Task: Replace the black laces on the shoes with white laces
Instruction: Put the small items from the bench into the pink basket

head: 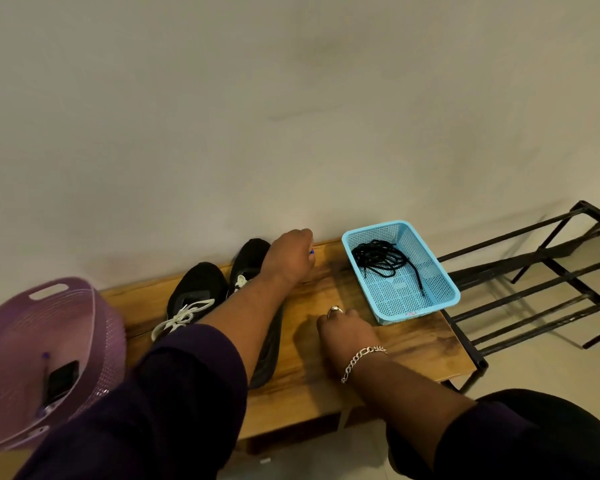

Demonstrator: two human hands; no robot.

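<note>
Beyond curled right hand [347, 327] fingers: black laces [383, 259] binned in blue basket [444, 275]. Beside left hand [288, 256], grip unclear: white-laced black sneakers [196, 289], seemingly finished.

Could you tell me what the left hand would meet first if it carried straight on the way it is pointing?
Probably the wall: the left hand reaches past the shoes toward the back edge of the wooden bench, with nothing visible between, though depth is unclear.

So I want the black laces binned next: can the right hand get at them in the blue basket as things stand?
Probably yes. The right hand rests on the bench just beside the blue basket, which is open-topped, and the black laces lie loose inside with nothing over them.
</note>
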